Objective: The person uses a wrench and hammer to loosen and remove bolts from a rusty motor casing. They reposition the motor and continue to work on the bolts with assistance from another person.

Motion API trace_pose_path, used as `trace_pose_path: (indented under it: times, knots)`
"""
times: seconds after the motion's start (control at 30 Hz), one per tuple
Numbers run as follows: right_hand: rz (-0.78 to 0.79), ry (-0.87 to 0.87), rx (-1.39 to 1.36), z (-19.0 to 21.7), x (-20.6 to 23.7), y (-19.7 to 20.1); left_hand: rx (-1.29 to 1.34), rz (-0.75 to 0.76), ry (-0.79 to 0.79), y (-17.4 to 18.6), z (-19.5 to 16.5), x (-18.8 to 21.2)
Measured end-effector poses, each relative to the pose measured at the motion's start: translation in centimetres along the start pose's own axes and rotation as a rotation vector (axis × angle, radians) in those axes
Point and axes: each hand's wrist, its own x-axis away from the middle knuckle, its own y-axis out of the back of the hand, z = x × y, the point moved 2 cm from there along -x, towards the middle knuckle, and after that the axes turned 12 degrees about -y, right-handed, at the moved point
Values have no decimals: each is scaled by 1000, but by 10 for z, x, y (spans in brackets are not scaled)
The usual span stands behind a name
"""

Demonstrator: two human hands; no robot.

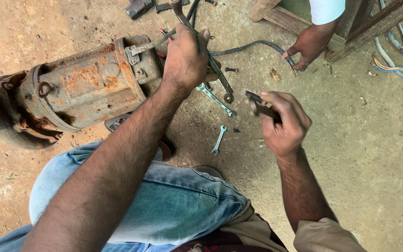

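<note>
Head view looks down on a person squatting on bare dirt, jeans [173, 205] filling the lower frame. On the ground at the left lies a rusty motor [75, 91], on its side, its end cover facing the middle of the picture. The left hand [186, 58] is closed around a long dark spanner [211, 58] that runs from the top edge down to a ring end just right of the motor's end cover. That hand is beside the cover; whether the spanner sits on a bolt there I cannot tell, since the hand hides the spot. The right hand [283, 123] is held apart from the left, above the ground, pinched shut on a small dark flat tool [260, 105] whose kind I cannot make out.

On the dirt between the hands lie a green-tinted spanner [215, 99] and, nearer the knee, a smaller spanner [218, 139]. A loose bolt [230, 70] lies just right of the left hand. A grey cable [253, 45] curves away to the upper right, where another person's hand [306, 46] touches the ground by a wooden frame [304, 21].

As a judgement: work on the motor's end looks under way, not finished. One bolt is out and lying loose, the cover is on the body, and the tools remain spread within reach.
</note>
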Motion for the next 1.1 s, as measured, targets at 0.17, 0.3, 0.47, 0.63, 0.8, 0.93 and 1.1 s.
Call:
trace_pose_path:
  times: [0.17, 0.3, 0.47, 0.63, 0.8, 0.93, 1.1]
  knots:
    - [-105, 239, 92, 14, 3, 12, 16, -6, -37, -12, 8, 3]
    - [72, 52, 100, -3, 16, -30, 11, -49, -27, -24, 21, 0]
    - [-59, -62, 17, -22, 24, -2, -238, -185, -249, -31, 39, -15]
    - [-121, -150, 42, -44, 41, 14, -254, -100, -168, -30, 45, -21]
    - [79, -680, -57, -102, 83, -55, -315, -35, -107, -10, 39, -19]
    - [167, -684, -12, -138, 104, -71, -280, 31, 29, 0, 37, -17]
    - [293, -954, 11, -150, 110, -68, -179, 156, 12, -8, 33, -12]
